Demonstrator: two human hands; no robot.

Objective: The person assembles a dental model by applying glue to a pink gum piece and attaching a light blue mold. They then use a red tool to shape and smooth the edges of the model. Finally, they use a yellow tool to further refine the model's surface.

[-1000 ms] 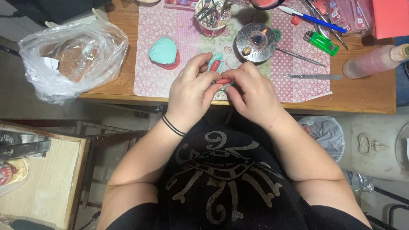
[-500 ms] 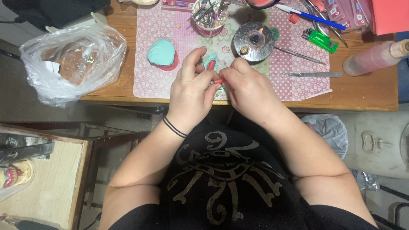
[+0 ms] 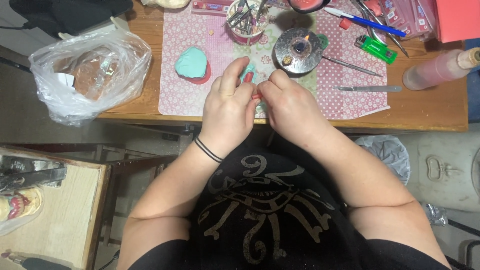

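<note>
At bench near edge: left hand pinches teal-and-pink piece; right hand closed on something red at it, can't tell what. Risk: lit burner just beyond, fingers could scorch; piece could drop off the edge.

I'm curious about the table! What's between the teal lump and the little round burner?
In the head view, the metal cup of tools stands between the teal lump and the burner, further back; the left hand reaches up there.
</note>
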